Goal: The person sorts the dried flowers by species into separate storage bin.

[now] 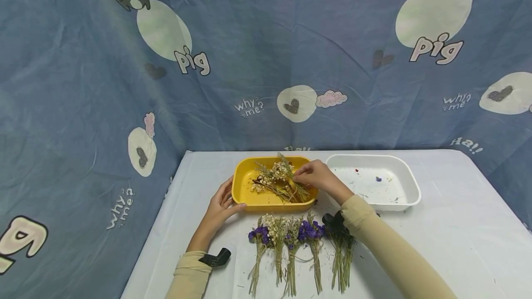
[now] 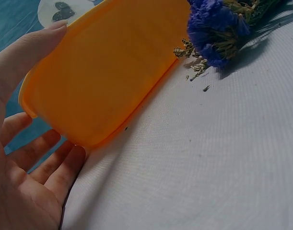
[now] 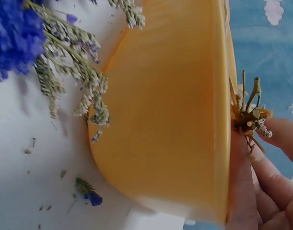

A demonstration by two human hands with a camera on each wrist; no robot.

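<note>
The yellow tray [image 1: 266, 207] holds a heap of dried flowers [image 1: 274, 176] with pale blossoms and brown stems. My left hand [image 1: 219, 203] rests at the tray's left end; its thumb lies by the rim and its loosely bent fingers touch the end wall. Over the tray's right side, my right hand [image 1: 317, 176] pinches among the dried flowers with thumb and fingertips. Cut stem ends [image 3: 249, 117] stick up past the rim beside those fingers in the right wrist view. Exactly which stems it grips is partly hidden.
Several flower bunches [image 1: 291, 262] lie in a row before the tray, some with purple blossoms [image 1: 309, 230]. A white tray [image 1: 413, 193] with small scraps stands to the right. Loose bits [image 3: 91, 196] dot the white table [image 1: 457, 243]. A blue printed cloth [image 1: 257, 59] hangs behind.
</note>
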